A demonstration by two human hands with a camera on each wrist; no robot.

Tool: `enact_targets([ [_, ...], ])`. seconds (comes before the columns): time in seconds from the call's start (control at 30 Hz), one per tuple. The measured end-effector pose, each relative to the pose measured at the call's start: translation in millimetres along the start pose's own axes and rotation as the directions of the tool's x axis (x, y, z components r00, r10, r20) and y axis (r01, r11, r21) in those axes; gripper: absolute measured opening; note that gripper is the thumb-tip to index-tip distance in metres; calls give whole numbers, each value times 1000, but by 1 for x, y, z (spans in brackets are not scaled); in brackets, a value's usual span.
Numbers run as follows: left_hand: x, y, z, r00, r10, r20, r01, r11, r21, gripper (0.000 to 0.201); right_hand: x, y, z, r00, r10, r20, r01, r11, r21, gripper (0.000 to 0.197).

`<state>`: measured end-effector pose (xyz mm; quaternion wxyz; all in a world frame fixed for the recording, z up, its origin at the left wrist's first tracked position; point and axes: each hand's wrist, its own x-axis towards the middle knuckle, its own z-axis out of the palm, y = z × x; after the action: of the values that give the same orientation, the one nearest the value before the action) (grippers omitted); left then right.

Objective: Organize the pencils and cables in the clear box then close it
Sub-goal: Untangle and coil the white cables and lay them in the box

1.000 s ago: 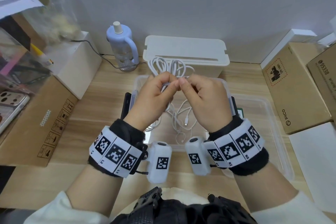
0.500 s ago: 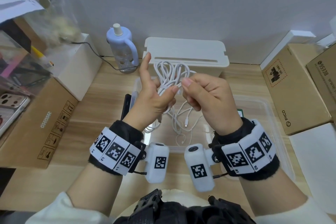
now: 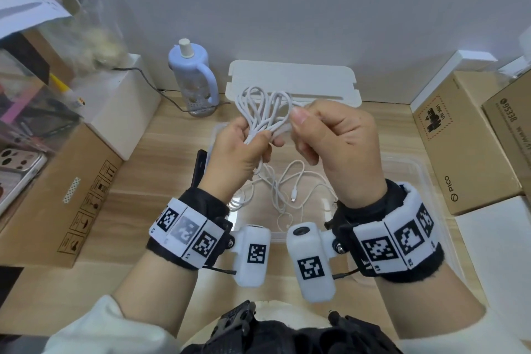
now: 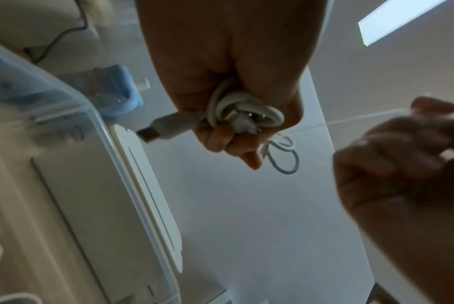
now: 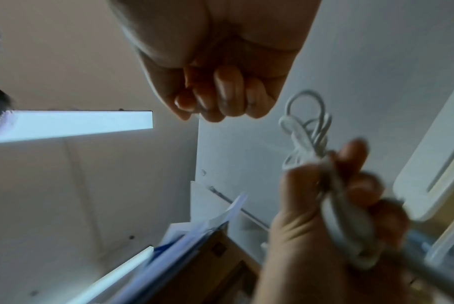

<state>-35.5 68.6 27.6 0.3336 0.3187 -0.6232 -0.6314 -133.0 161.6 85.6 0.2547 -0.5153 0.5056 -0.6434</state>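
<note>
Head view: left hand (image 3: 238, 149) fists the looped white cable (image 3: 263, 112) above the clear box (image 3: 413, 169); right hand (image 3: 336, 146) pinches a strand. Left wrist view: fingers (image 4: 228, 139) curl round the bundle, plug poking out. Right wrist view: right fingers (image 5: 228, 92) curled, the strand hidden; left hand blurred.

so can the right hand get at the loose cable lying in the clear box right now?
Probably not yet. The right hand pinches a strand of the cable bundle gripped by the left hand. The loose cable lies uncovered in the open clear box just below, so freeing the fingers would do it.
</note>
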Motion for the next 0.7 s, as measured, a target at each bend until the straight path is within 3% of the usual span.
enact_targets([
  [0.07, 1, -2, -2, 999, -38, -36, 37, 999, -22, 20, 3, 8, -4, 999, -13, -52, 5, 989, -149, 28],
  [0.13, 1, -2, -4, 999, -16, -48, 14, 999, -39, 13, 2, 16, -5, 999, 12, -53, -25, 963, -268, 26],
  [0.23, 0, -1, -8, 999, 23, 29, -22, 998, -52, 9, -1, 31, -10, 988, 96, -118, -132, 929, -345, 60],
  [0.3, 0, 0, -9, 984, 49, 170, -25, 990, -141, 12, 2, 36, -13, 965, 207, -162, -239, 946, -217, 87],
  [0.37, -3, 6, -5, 935, 71, 349, -8, 984, -179, 9, 6, 37, -15, 936, 351, -17, -351, 936, 17, 109],
  [0.4, -5, 8, -1, 902, 68, 427, 6, 986, -169, 12, 6, 37, -16, 913, 398, 93, -408, 903, 136, 111],
  [0.47, -10, 12, 4, 845, 42, 534, 39, 990, -138, 18, 7, 31, -15, 874, 408, 264, -472, 841, 265, 94],
  [0.53, -13, 14, 6, 813, 10, 582, 37, 997, -70, 27, 7, 25, -12, 872, 375, 314, -462, 842, 280, 61],
  [0.6, -15, 16, 7, 798, -14, 603, 48, 998, -41, 23, 7, 25, -12, 896, 356, 265, -429, 848, 311, 37],
  [0.7, -15, 17, 8, 759, -42, 650, 191, 968, -161, 20, 9, 30, -10, 918, 356, 173, -396, 829, 394, 15],
])
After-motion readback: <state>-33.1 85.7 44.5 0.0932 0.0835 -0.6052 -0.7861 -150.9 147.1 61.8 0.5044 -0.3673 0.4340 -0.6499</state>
